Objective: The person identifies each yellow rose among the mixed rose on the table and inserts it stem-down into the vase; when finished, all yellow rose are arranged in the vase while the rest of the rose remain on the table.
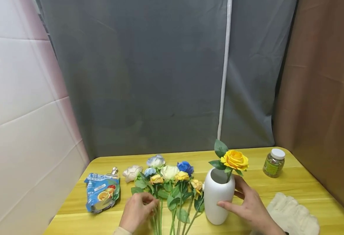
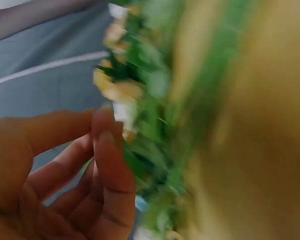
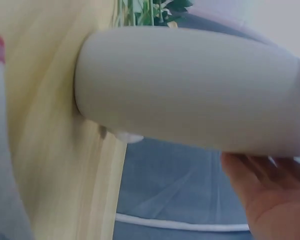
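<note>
Two hands work near the desk's [image 1: 301,182] front edge: my right hand [image 1: 248,204] wraps its fingers round the white vase [image 1: 217,199] holding one yellow rose [image 1: 235,160], while my left hand [image 1: 138,210] curls its fingers on the stems of the loose flowers [image 1: 172,181] lying beside it.

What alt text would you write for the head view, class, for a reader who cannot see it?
A person's right hand holds a white vase with one yellow rose in it, on a yellow wooden table. The left hand reaches into a bunch of artificial flowers lying beside the vase.
</note>
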